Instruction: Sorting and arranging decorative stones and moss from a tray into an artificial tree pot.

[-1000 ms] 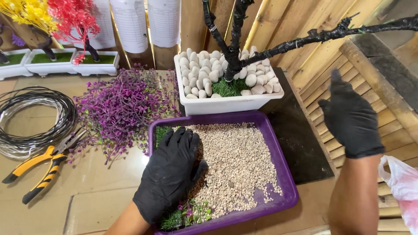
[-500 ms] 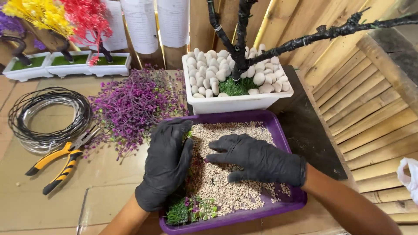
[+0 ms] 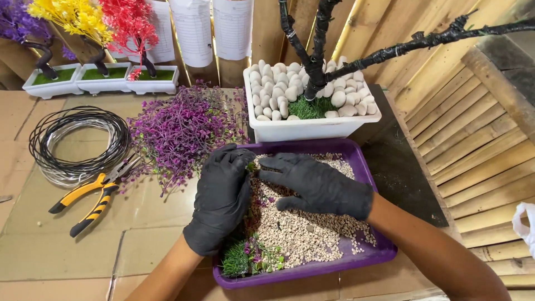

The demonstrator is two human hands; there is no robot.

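Purple tray (image 3: 365, 257) of gravel (image 3: 301, 228), table centre. Left hand (image 3: 222, 196), right hand (image 3: 319, 184): fingers spread flat on gravel, levelling it. Moss (image 3: 243, 260) at 7 o'clock. White pot (image 3: 312, 127) at 12.

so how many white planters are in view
4: three small planters in a row at top left, holding a purple tree, a yellow tree and a red tree; one big planter of white pebbles behind the purple tray. None looks hidden.
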